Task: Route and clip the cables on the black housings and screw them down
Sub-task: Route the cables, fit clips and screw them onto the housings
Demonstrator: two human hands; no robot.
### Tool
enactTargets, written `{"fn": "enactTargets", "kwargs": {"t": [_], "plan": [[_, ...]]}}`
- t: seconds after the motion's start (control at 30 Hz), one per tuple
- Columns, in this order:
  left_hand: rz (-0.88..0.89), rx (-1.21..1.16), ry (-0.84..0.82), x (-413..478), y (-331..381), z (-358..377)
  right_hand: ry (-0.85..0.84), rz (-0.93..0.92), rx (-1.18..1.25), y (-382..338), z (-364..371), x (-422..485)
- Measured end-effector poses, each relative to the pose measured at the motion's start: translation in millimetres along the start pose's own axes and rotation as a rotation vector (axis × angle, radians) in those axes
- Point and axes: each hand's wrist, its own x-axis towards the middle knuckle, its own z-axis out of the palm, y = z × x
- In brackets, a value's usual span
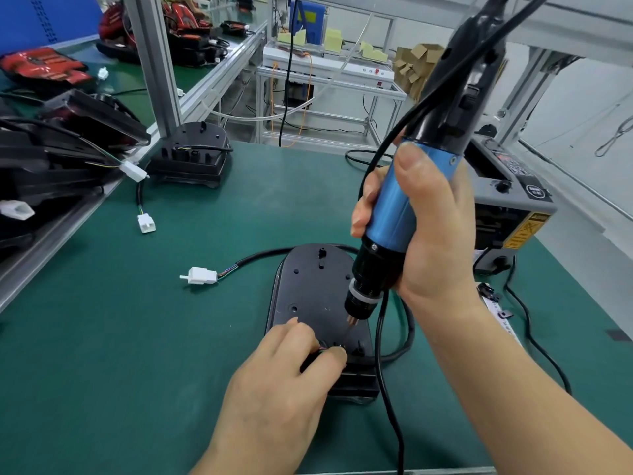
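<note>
Left grip (284, 375) pinched, right grip (430, 234) fisted

A green mat covers the surface (102, 337). At 3 o'clock on it stands a grey machine (513, 200) with a black knob and a yellow warning label (522, 231). An aluminium post (156, 63) rises at 10 o'clock. Beyond the surface, at 12 o'clock, a white frame rack (325, 68) carries yellow foam blocks (334, 37), with cardboard boxes (414, 66) just beside it at 1 o'clock. A blue panel (44, 18) fills the 11 o'clock corner.
</note>
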Motion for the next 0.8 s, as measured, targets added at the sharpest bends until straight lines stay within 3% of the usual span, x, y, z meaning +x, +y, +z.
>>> {"fn": "enactTargets", "kwargs": {"t": [0.47,0.8], "plan": [[0.010,-0.071,0.032,1.6,-0.1,-0.6,-0.031,0.047,-0.011,2.6,-0.8,2.6],[-0.018,-0.110,-0.018,8.7,1.5,-6.5,0.199,0.258,-0.107,-42.8,-59.0,20.8]]}}
